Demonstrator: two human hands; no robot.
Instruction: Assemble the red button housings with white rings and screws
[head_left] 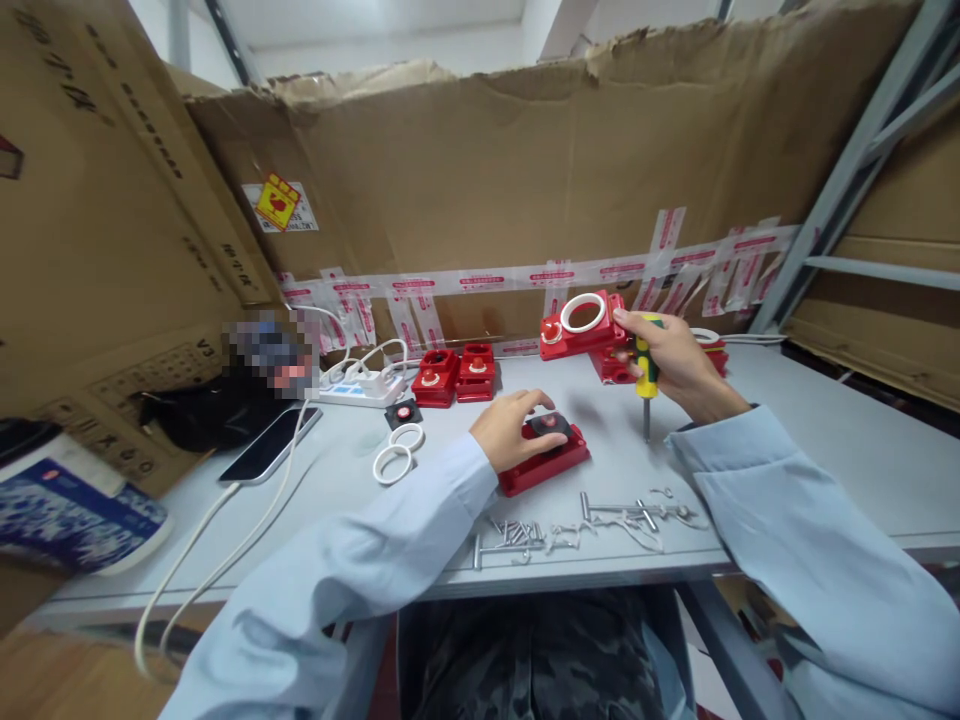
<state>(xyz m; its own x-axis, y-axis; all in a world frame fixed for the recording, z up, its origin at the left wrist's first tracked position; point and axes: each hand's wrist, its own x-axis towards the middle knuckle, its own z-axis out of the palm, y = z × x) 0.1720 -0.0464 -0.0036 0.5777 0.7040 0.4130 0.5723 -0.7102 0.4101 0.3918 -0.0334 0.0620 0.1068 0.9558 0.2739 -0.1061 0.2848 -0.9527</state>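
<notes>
While right fingers [631,322] grip red cover [571,342] and screwdriver [646,378], left fingers [552,441] pinch black insert [556,426], red base [546,468] below them; cover and base likely light, stiff; hold by edges

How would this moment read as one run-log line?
left hand: touches black part at red base | right hand: holds screwdriver, red cover | loose rings: on table

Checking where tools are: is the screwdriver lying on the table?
No, the right hand grips the screwdriver with its shaft pointing down toward the table.
</notes>
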